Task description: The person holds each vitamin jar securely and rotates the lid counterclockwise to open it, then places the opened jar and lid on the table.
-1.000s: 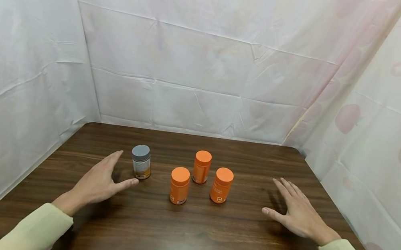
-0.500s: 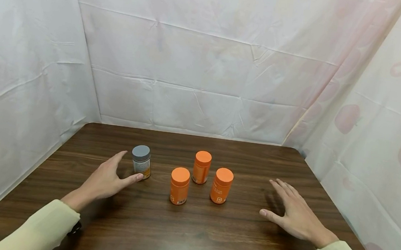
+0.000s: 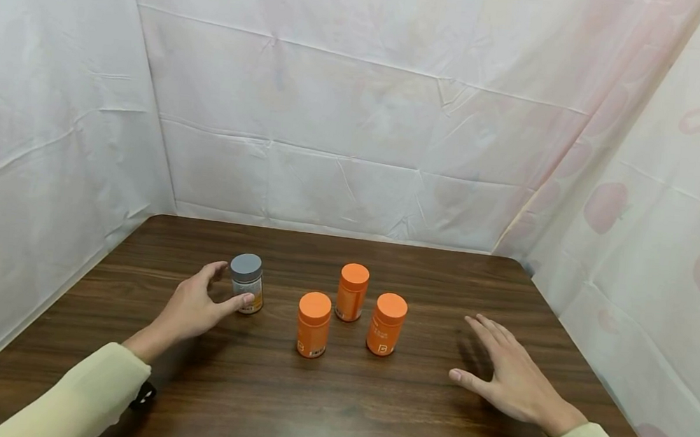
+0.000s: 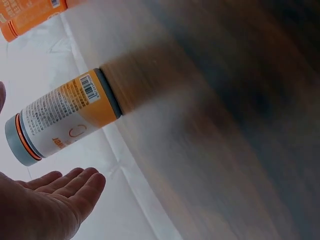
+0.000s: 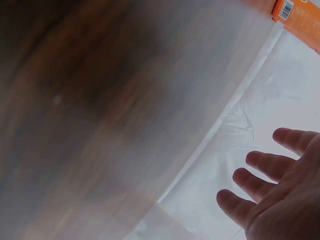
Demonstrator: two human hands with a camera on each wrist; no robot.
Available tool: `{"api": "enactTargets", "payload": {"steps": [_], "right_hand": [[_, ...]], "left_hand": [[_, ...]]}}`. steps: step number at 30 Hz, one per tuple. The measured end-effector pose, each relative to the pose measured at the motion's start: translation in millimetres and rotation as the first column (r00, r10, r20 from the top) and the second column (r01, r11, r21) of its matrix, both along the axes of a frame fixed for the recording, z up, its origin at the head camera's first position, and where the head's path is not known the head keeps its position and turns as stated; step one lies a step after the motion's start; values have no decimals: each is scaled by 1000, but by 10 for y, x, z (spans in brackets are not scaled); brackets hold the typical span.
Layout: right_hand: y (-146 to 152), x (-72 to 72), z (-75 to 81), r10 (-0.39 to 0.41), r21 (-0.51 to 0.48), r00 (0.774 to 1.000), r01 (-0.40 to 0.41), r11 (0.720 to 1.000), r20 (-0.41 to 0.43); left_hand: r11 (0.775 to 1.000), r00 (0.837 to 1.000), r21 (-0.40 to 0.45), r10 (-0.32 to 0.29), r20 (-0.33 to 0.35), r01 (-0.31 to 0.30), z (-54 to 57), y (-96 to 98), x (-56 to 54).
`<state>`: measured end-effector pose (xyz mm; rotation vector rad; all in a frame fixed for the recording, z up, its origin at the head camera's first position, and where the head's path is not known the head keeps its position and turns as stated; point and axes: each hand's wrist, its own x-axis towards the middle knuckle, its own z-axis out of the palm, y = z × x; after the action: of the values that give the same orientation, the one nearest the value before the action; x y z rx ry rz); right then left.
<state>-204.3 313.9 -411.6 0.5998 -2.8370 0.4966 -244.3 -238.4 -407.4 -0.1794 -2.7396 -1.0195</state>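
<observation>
A small bottle with a grey lid (image 3: 247,268) and a white and orange label stands upright at the left of the table. My left hand (image 3: 189,308) reaches around its near left side, with the thumb overlapping the label in the head view. In the left wrist view the bottle (image 4: 65,115) shows between the thumb's edge and the fingers (image 4: 82,192), with a gap on the finger side. Over the right of the table my right hand (image 3: 514,382) hovers with fingers spread, holding nothing. The right wrist view shows its fingers (image 5: 270,165) apart from everything.
Three orange bottles stand upright mid-table: a front one (image 3: 313,327), a back one (image 3: 352,292) and a right one (image 3: 386,327). White sheets (image 3: 348,106) hang behind and on both sides of the dark wooden table (image 3: 331,414).
My left hand has moved right and forward to the grey-lidded bottle, its fingers bending more. The right hand has drifted slightly left. All the bottles stay where they were.
</observation>
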Motion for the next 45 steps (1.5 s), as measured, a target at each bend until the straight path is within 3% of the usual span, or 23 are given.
{"api": "enactTargets", "payload": {"steps": [28, 45], "right_hand": [[-112, 73, 13, 38, -41, 999, -38, 998, 8], [-204, 120, 25, 83, -65, 997, -83, 994, 1]], "left_hand": [[984, 999, 178, 15, 52, -24, -48, 168, -135], [976, 993, 208, 37, 113, -60, -77, 171, -189]]}}
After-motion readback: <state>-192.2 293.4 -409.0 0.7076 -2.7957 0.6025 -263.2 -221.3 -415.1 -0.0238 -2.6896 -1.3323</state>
